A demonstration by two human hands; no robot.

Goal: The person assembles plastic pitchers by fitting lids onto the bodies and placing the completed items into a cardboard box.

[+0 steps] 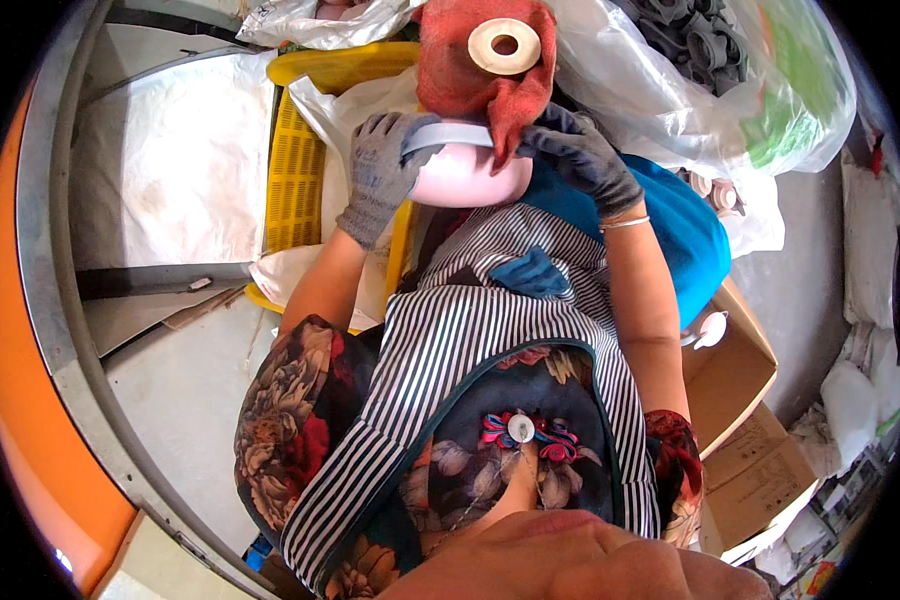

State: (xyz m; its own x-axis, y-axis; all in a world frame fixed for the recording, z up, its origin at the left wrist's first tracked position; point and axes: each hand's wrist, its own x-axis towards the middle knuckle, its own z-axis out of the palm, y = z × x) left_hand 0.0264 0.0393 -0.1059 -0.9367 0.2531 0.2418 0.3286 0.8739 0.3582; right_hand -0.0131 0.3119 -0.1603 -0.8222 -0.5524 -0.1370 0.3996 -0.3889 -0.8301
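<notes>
**A:** Right above the striped apron [490, 330], what were the hands doing?

**B:** Both wore grey gloves. The left hand [382, 172] was curled around the left side of a pale pink rounded piece [465, 178], fingers closed on its grey rim band [448, 135]. The right hand [580, 155] gripped the other side.

**A:** And around it?

**B:** A red cloth [470, 70] hung just behind, with a tape roll [505, 46] on it. A yellow crate [295, 170] sat to the left, cardboard boxes [740, 420] on the right.

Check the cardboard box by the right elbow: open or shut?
Open. The cardboard box has its flap raised, with a pale pink piece at the opening beside the right forearm. What else it holds cannot be told.
</notes>
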